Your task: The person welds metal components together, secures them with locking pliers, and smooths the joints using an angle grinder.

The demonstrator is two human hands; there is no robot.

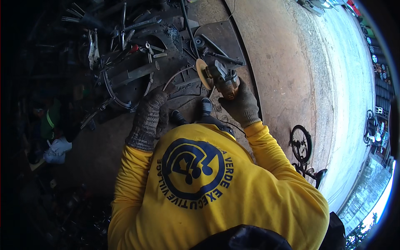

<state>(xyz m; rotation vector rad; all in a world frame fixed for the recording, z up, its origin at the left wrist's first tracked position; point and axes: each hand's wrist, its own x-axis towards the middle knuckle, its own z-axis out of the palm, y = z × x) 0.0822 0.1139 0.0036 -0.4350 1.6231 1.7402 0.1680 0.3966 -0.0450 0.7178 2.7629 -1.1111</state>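
Note:
My right hand (243,106), in a knitted work glove, is wrapped round the body of an angle grinder (226,81). The grinder's tan disc (203,74) stands on edge at its left side, over the dark metal work surface. My left hand (149,114), also gloved, is closed round the near end of a thin curved metal rod (178,74). The rod bends up and away to the right, its far end close to the disc. From this view I cannot tell whether disc and rod touch. The left fingertips are partly hidden.
Pliers (93,49), wrenches (143,23) and a round metal frame (107,83) crowd the far left. A metal bar (225,58) lies beyond the grinder. A cord (233,125) hangs below it. A bicycle (301,143) stands at the right. A person (52,121) is at the left.

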